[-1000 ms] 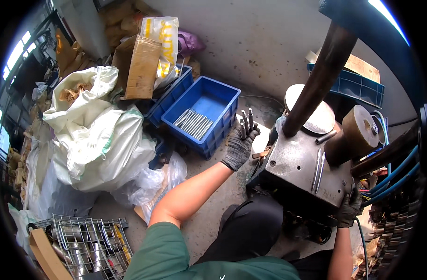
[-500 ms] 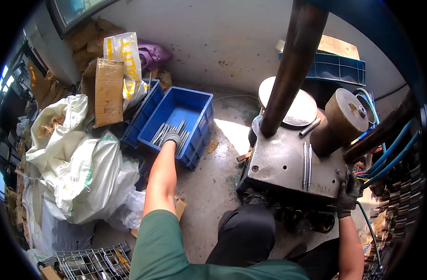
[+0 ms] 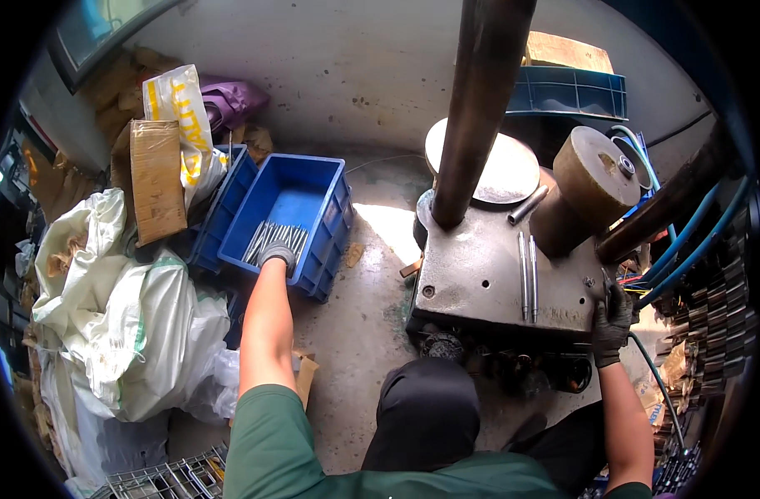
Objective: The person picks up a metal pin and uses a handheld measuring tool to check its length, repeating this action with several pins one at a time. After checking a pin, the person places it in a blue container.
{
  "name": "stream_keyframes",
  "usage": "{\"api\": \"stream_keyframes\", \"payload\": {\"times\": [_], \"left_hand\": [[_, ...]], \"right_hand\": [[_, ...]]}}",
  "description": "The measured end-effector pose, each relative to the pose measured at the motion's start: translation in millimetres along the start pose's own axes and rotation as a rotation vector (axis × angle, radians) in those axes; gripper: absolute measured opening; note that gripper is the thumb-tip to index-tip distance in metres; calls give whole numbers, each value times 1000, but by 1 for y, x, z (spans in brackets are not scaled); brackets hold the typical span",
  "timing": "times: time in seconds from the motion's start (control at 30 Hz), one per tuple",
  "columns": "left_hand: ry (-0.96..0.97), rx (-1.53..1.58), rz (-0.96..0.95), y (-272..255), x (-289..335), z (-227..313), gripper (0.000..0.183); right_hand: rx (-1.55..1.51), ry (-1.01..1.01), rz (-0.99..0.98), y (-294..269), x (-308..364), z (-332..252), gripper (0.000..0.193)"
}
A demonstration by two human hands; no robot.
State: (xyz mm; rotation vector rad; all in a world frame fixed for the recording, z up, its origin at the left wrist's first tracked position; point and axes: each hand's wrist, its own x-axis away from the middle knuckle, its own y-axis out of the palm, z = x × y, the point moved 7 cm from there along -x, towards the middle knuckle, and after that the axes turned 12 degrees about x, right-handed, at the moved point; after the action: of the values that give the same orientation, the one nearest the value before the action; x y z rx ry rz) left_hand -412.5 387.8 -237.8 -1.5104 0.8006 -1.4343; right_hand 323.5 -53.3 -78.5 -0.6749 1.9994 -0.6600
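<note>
My gloved left hand [image 3: 278,254] reaches down into a blue plastic bin [image 3: 347,187], onto a bundle of thin shiny metal rods [image 3: 273,236]. Its fingers are hidden among the rods, so I cannot tell how they lie. At the right edge of a heavy grey metal block [image 3: 471,291], my right hand [image 3: 611,328], in a dark glove, has its fingers curled together near a small metal piece; what they hold is unclear. Two slim metal rods [image 3: 529,279] lie side by side on top of the block.
A thick dark column [image 3: 481,108] rises from the block, beside a round pale disc [image 3: 505,170] and a large cylinder [image 3: 592,183]. A short metal tube [image 3: 527,205] lies behind the rods. White sacks [image 3: 106,308] and cardboard [image 3: 157,183] crowd the left; blue hoses [image 3: 696,245] curve at right.
The view has shifted, so the block and bin appear further left. My left hand stays at the rods in the bin, which now lie more evenly fanned. My right hand remains at the block's edge.
</note>
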Motion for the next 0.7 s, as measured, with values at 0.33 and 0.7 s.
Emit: {"api": "stream_keyframes", "payload": {"times": [0.33, 0.7], "left_hand": [[-29, -78, 143, 14, -25, -6, 38], [397, 349, 478, -49, 59, 7, 38]], "right_hand": [[307, -62, 11, -21, -19, -52, 51], [284, 156, -94, -31, -36, -71, 53]]}}
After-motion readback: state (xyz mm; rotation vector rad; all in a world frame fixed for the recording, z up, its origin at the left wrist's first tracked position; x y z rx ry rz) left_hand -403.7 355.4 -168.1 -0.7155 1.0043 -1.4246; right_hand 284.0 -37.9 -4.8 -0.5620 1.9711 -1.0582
